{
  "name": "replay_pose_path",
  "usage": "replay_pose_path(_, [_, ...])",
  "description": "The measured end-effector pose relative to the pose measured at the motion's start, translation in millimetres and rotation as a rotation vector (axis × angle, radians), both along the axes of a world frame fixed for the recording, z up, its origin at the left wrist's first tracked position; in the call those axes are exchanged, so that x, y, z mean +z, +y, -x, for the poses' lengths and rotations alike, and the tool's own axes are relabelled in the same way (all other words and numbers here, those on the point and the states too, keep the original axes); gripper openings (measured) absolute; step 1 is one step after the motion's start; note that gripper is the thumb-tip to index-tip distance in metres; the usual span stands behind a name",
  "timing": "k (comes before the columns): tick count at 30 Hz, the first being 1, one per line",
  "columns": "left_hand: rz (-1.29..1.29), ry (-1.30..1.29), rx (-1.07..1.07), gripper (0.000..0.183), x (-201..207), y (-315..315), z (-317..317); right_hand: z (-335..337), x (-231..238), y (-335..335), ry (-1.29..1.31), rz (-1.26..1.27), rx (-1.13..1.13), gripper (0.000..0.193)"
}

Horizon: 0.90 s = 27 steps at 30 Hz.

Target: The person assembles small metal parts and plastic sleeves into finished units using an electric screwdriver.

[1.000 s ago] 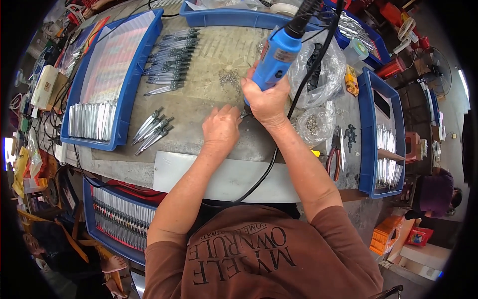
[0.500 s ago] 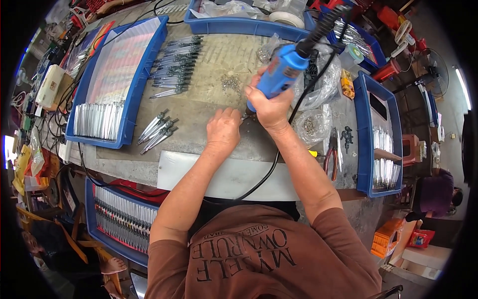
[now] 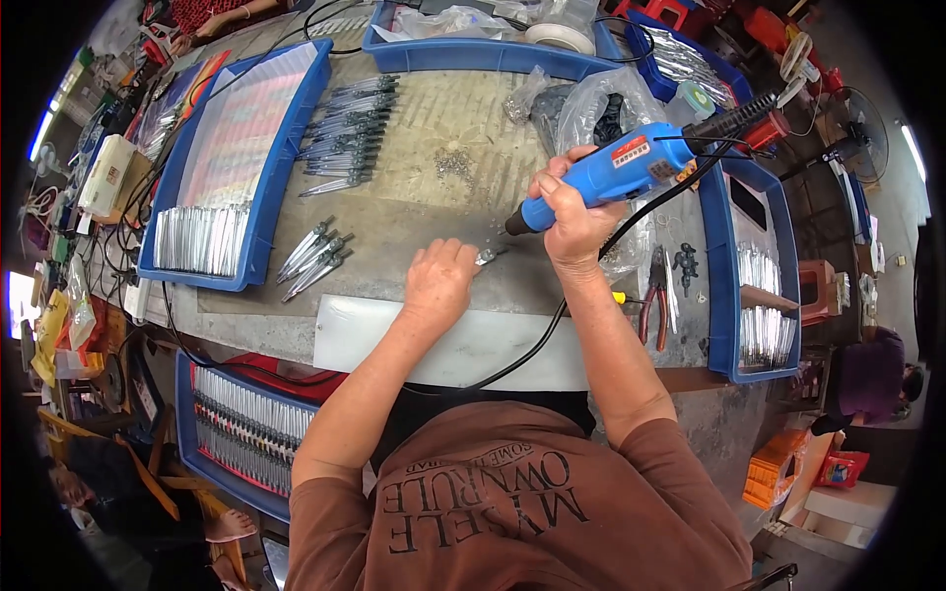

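My right hand (image 3: 579, 215) grips a blue corded electric screwdriver (image 3: 616, 175), its dark nose tilted down to the left just above the tabletop. My left hand (image 3: 440, 279) rests on the table, fingers closed around a slim silver piece with a dark end (image 3: 485, 257); most of that piece is hidden under the fingers. The screwdriver's nose stands apart from it, to the right. Beyond my hands lies a pile of small metal parts (image 3: 455, 164). Left of my left hand is a small bunch of silver pen-shaped pieces with dark ends (image 3: 313, 258).
A row of similar pieces (image 3: 347, 133) lies farther back. Blue trays stand at the left (image 3: 258, 246), back (image 3: 473, 51) and right (image 3: 727, 340). Pliers (image 3: 652, 303) and a plastic bag (image 3: 601, 106) lie right. The black cord (image 3: 537, 347) crosses the table's front edge.
My right hand has lifted the screwdriver off the left hand's piece and tipped it over toward the right. My left hand stays nearly in place, and the held piece's end now shows.
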<state>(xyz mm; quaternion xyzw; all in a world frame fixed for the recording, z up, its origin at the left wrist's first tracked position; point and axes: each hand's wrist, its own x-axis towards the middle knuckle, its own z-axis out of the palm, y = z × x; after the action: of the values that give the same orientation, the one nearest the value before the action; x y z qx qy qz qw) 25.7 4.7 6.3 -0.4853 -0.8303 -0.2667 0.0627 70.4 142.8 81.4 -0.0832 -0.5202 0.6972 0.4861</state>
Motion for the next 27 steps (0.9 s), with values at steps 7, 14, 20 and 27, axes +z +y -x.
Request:
replay_pose_path(7, [0.022,0.015,-0.007,0.013,-3.2,2.6,-1.3,-4.6,-2.8,1.5,0.012,0.029,0.003,0.033])
replay_pose_path(14, [0.022,-0.004,-0.001,0.008,-3.0,3.4,-0.5,-5.9,-5.8,0.4,-0.004,0.045,0.009,0.033])
replay_pose_path(20, [0.044,-0.057,0.054,0.01,-0.1,7.3,-0.5,-5.5,-8.3,-2.0,-0.026,0.047,0.023,0.033])
replay_pose_path(27, [0.003,0.009,0.027,0.008,-6.6,5.2,-1.8,-5.6,-9.6,-4.7,-0.016,0.049,0.037,0.033])
